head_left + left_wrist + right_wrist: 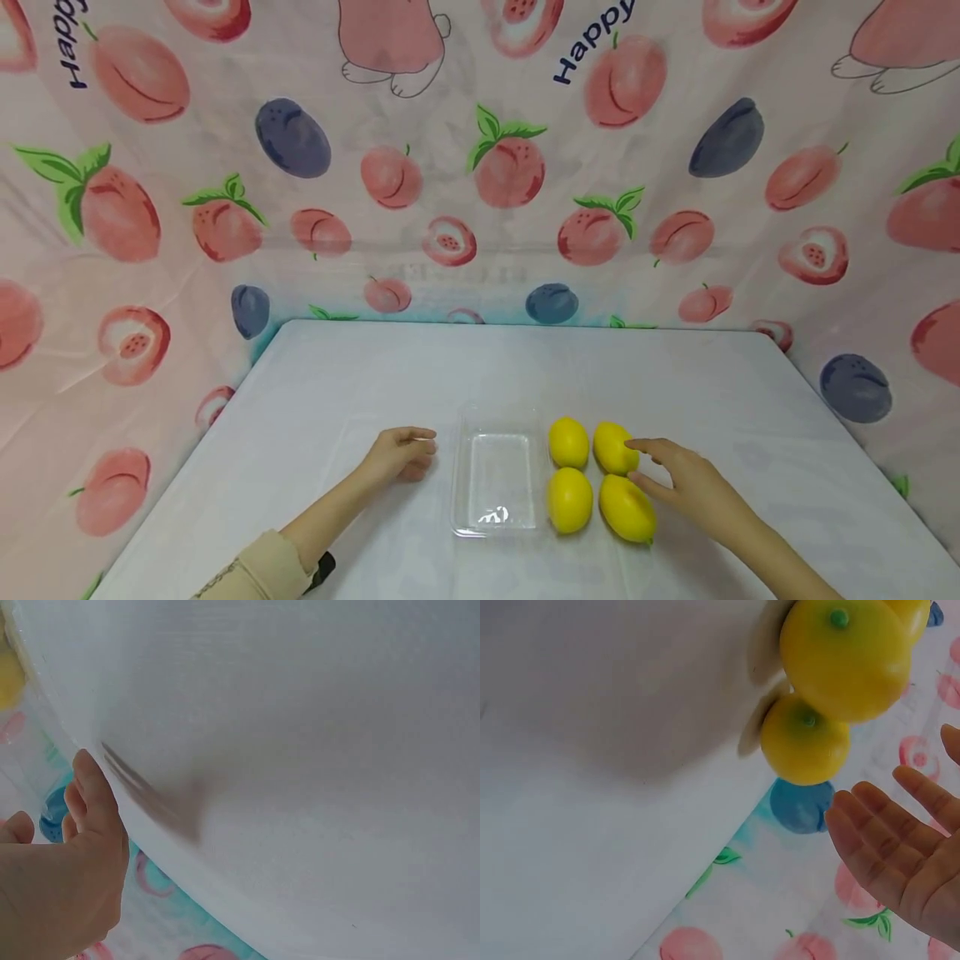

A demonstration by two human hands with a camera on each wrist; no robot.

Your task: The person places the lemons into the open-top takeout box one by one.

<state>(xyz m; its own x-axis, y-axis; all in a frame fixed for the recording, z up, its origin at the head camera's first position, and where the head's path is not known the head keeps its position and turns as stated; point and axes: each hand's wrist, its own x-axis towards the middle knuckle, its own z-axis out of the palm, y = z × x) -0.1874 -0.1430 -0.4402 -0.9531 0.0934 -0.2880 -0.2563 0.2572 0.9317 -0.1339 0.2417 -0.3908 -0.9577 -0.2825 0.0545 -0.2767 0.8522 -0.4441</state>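
Note:
Beside a clear plastic container (498, 529) sit several yellow lemons, in two rows on its right. The near pair is a left lemon (570, 500) and a right lemon (628, 509); behind them are a far left lemon (568, 442) and a far right lemon (615, 447). My right hand (693, 483) is at the right-hand lemons, thumb and fingers apart; the right wrist view shows the palm (922, 877) with nothing in it, near a green-tipped lemon (806, 742). Left of the container, my left hand (401, 456) hovers with loosely bent fingers, holding nothing.
A white-covered table (375, 358) lies under everything. Behind and at both sides hangs a pink curtain (450, 183) printed with peaches and plums. A beige sleeve (258, 571) covers the left forearm, with a black band (321, 573) near it.

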